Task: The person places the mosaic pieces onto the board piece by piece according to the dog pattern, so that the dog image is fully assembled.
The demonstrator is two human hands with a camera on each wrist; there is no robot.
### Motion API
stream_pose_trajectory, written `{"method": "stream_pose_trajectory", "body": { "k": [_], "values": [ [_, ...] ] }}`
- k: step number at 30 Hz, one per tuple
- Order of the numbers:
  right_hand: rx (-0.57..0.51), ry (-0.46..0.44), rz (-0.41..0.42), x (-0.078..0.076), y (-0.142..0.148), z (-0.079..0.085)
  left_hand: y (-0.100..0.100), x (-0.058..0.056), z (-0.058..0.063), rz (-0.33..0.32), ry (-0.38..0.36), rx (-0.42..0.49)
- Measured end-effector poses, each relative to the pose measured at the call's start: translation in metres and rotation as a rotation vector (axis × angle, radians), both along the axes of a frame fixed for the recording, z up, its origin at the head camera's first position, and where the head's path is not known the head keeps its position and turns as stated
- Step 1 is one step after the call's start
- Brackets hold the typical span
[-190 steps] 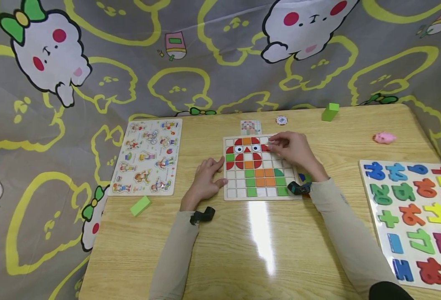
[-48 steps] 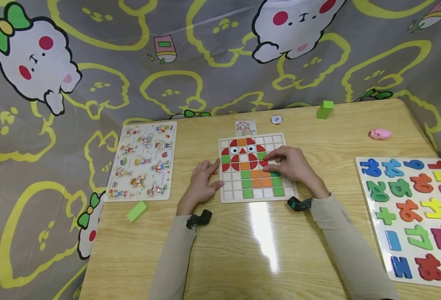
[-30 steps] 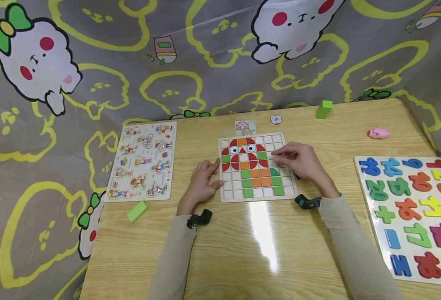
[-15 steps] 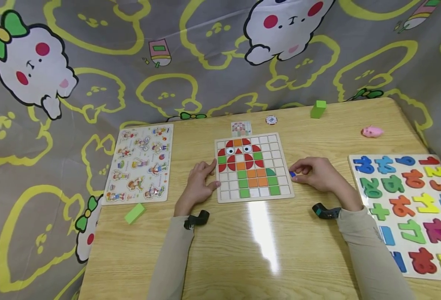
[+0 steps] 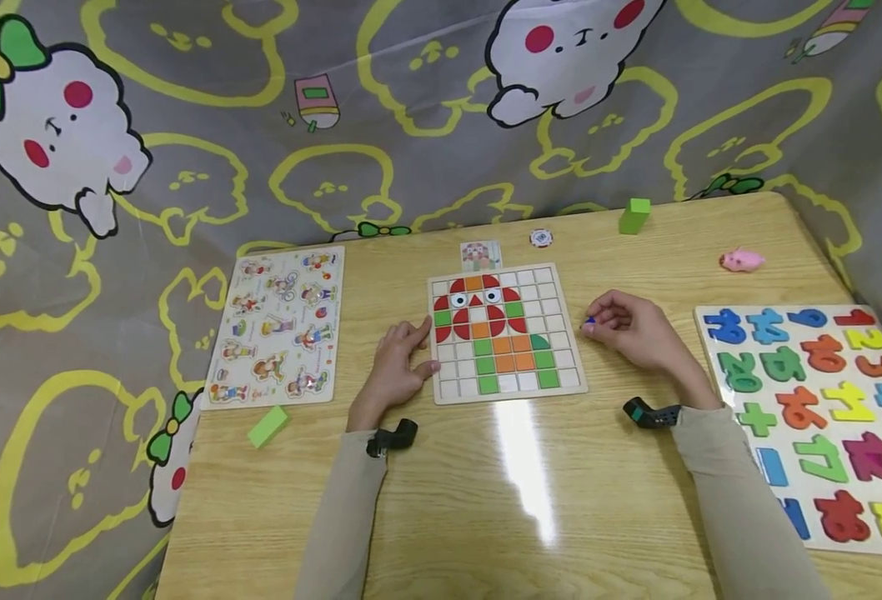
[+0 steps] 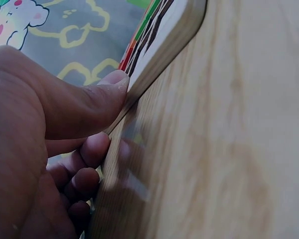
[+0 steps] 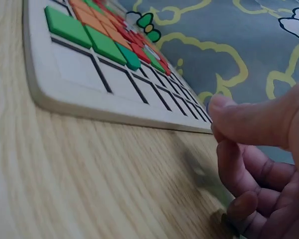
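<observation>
On the table a wooden mosaic board [image 5: 566,377] holds red, orange and green tiles forming a bird-like figure with two eyes. My left hand [image 5: 399,375] rests at its left edge, index fingertip and thumb touching the rim apart from each other; in the left wrist view the thumb [image 6: 102,102] lies against the board's side. Just off the right edge, my right hand [image 5: 628,329] pinches a small blue tile [image 5: 589,320] between thumb and fingertips. Its shape is mostly covered. The right wrist view shows the thumb [image 7: 254,122] over curled fingers, with green tiles [image 7: 67,27] in the nearby squares.
A picture card [image 5: 481,255] and a poker chip [image 5: 541,238] lie behind the board. A people puzzle [image 5: 276,329] stands left, a number puzzle [image 5: 774,400] right. Green blocks [image 5: 268,427] and a pink toy pig [image 5: 741,260] are around.
A green square and a red piece have joined the figure's right side. My right hand has left the board, taken a blue tile and raised it slightly. The left hand stays at the rim.
</observation>
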State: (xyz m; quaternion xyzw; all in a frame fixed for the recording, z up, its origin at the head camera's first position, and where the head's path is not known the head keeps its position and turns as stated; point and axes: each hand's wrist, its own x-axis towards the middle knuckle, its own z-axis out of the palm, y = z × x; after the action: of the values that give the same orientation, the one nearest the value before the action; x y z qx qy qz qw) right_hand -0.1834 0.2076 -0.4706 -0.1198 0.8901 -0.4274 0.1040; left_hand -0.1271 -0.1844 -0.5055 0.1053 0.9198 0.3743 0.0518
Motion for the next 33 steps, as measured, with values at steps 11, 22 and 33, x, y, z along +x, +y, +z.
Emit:
{"method": "stream_pose_trajectory", "body": {
  "k": [11, 22, 33],
  "values": [
    [0.006, 0.046, 0.101, -0.006, -0.019, -0.003, 0.001, -0.001, 0.001, 0.000, 0.003, 0.012],
    [0.061, 0.037, 0.121, -0.002, -0.024, -0.003, 0.001, -0.001, 0.001, -0.003, -0.003, -0.006],
    [0.049, 0.011, 0.112, -0.003, -0.022, -0.005, 0.001, -0.001, 0.001, 0.007, -0.005, 0.003]
  ]
}}
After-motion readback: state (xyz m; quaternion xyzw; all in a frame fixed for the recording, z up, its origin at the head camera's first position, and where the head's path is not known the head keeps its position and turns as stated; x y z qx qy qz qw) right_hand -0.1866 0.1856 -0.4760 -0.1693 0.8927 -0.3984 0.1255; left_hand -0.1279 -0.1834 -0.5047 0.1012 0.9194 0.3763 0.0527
